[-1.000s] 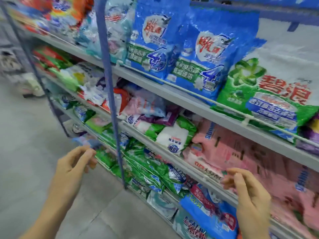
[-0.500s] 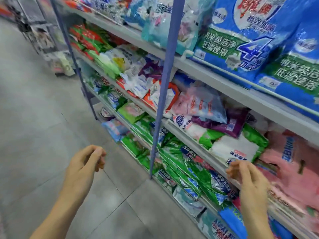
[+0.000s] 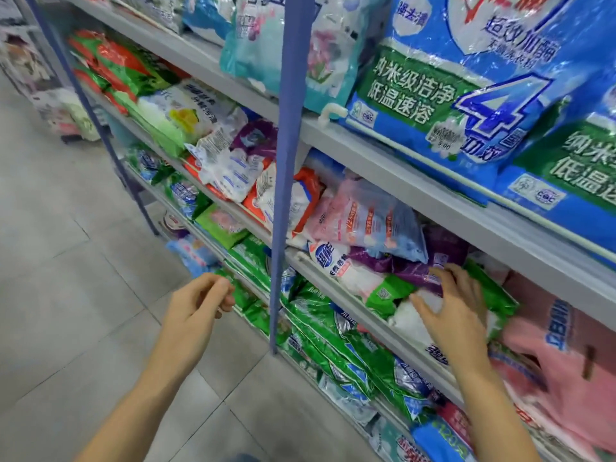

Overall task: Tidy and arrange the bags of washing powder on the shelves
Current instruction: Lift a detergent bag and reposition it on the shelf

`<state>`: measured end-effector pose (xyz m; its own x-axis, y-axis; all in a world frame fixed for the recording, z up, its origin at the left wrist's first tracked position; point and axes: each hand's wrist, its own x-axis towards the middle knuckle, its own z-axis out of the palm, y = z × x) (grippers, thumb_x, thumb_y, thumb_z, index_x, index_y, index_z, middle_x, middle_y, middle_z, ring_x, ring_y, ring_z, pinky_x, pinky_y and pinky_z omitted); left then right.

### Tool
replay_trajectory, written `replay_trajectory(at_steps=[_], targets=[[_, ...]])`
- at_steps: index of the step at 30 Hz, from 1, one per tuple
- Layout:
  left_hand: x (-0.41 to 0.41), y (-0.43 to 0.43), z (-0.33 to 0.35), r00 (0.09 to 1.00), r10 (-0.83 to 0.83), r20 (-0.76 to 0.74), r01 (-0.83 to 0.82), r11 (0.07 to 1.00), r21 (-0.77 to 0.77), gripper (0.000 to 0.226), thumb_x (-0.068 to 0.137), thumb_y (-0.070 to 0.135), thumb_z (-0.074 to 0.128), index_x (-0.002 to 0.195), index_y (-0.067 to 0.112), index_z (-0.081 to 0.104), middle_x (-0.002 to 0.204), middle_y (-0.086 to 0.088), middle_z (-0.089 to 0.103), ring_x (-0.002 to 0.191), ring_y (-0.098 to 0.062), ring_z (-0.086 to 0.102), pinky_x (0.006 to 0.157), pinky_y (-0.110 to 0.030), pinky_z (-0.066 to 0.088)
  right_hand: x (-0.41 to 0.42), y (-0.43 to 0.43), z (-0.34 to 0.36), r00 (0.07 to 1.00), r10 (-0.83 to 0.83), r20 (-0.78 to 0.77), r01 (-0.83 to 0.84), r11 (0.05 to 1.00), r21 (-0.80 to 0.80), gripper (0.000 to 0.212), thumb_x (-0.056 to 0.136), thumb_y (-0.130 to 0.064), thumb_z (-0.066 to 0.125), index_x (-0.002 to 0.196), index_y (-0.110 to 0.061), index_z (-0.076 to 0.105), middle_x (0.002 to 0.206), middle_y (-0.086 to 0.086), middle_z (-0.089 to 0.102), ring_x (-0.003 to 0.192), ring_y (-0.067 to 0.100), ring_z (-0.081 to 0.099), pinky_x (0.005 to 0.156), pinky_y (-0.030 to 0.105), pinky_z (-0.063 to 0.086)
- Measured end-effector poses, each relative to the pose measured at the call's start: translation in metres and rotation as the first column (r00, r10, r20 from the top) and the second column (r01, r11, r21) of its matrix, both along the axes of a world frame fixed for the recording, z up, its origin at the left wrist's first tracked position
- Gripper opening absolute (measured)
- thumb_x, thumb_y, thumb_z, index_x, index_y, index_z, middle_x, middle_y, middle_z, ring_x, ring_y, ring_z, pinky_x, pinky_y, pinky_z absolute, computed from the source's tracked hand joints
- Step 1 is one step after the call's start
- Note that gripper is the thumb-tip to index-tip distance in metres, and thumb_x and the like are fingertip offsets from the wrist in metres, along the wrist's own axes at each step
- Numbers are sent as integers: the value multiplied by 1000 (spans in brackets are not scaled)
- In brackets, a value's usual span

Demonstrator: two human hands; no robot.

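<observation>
The right hand [image 3: 456, 315] lies with fingers spread on a white and green bag [image 3: 405, 320] on the middle shelf [image 3: 336, 288], fingertips touching a purple bag [image 3: 413, 268] just above; it presses rather than grips. A pink and blue bag [image 3: 370, 221] lies on top of that heap, and pink bags [image 3: 560, 355] sit beside it. The left hand [image 3: 196, 305] hangs loosely curled, holding nothing, over the tiled floor [image 3: 66, 261], beside the blue upright post [image 3: 283, 181].
</observation>
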<state>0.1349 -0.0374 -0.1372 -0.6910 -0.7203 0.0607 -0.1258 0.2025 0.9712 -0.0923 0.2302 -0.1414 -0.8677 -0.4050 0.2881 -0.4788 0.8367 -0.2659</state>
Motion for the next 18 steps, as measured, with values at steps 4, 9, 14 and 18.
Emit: replay_trajectory(at_steps=[4,9,14,18], targets=[[-51,7,4,981,-189,35,192,971,-139,14,93,30,52,86,27,64,83,10,67,77,-4,60,67,-17,47,-13,6,-11,991,21,-134,-14,999,53,49,66,-10,83,111,-4,65,122,17,60,107,42,55,86,53,47],[-133,20,14,859,-458,228,503,672,-543,45,94,38,48,134,17,50,138,-2,48,127,-14,40,107,-30,28,-20,3,-3,961,46,-272,-37,999,39,39,64,-4,84,101,1,71,108,19,68,92,40,66,77,53,52],[-214,24,14,786,-357,505,587,172,-791,63,96,33,48,151,29,18,158,-9,15,146,-29,6,116,-45,-2,-24,-1,18,880,164,-446,-138,986,89,35,93,-21,53,78,1,75,82,15,73,72,31,71,63,33,56],[-233,12,2,789,-440,428,469,-19,-883,64,78,27,72,137,23,49,139,-15,51,133,-39,39,110,-60,21,-10,-5,35,918,6,-396,36,995,98,9,70,-3,75,79,-5,73,80,10,73,72,27,70,57,36,58]])
